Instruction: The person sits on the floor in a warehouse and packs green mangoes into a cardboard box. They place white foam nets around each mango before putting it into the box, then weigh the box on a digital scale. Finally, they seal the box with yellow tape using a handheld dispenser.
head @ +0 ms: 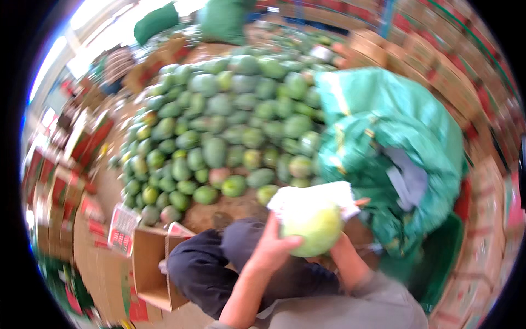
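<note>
A large yellow-green mango (314,232) is held up before me, with a white foam net or wrap (314,195) over its far side. My left hand (276,242) grips the fruit from the left, its thumb across the near side. My right hand (341,242) is on the fruit's right side, mostly hidden behind it; orange fingertips show past the wrap's right edge. Beyond the hands lies a big heap of green mangoes (230,119). An open green plastic sack (386,107) with pale material (404,174) inside stands to the right.
An open cardboard box (152,263) stands by my left knee. At my right is a green crate (439,263) partly under the sack. Stacked cartons (472,263) line the right side. A person in a striped top (119,63) is far off at the upper left, near full green sacks (224,20).
</note>
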The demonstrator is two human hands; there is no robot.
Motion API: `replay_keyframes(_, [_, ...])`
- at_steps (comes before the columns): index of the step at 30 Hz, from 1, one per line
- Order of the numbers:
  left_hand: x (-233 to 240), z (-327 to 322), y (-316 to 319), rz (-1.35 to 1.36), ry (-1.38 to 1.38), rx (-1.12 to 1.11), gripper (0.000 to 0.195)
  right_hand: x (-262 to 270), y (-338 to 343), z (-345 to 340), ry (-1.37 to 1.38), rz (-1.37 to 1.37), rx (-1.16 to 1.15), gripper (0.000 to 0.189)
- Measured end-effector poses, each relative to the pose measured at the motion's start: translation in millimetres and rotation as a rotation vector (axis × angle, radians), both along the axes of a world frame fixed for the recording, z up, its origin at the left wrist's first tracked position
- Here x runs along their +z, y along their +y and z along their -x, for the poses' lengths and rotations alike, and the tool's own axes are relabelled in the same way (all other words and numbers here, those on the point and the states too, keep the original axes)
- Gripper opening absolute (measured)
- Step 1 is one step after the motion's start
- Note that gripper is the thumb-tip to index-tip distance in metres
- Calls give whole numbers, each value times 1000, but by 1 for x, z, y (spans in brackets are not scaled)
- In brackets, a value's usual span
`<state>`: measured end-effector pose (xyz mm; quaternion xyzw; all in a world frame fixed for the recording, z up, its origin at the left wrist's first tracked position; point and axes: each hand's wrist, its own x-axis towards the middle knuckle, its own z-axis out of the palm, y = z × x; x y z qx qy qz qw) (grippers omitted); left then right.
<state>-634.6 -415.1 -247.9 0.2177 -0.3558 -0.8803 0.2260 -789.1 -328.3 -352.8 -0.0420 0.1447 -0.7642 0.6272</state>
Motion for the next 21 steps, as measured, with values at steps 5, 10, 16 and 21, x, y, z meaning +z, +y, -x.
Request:
replay_keyframes(5, [-4,-33,-6,-295,176,-22,102,7,-18,9,-121,283,115,26])
replay_keyframes(10, [16,0,9,192,-129,91,96,73,-10,55,942,8,-758,37])
replay_keyframes(16, [3,11,-3,458,-259,372,71,124,16,11,1204,204,-781,40])
replay_keyframes(21, [11,2,-12,77,-49,300,82,82,30,47,778,-15,-774,29])
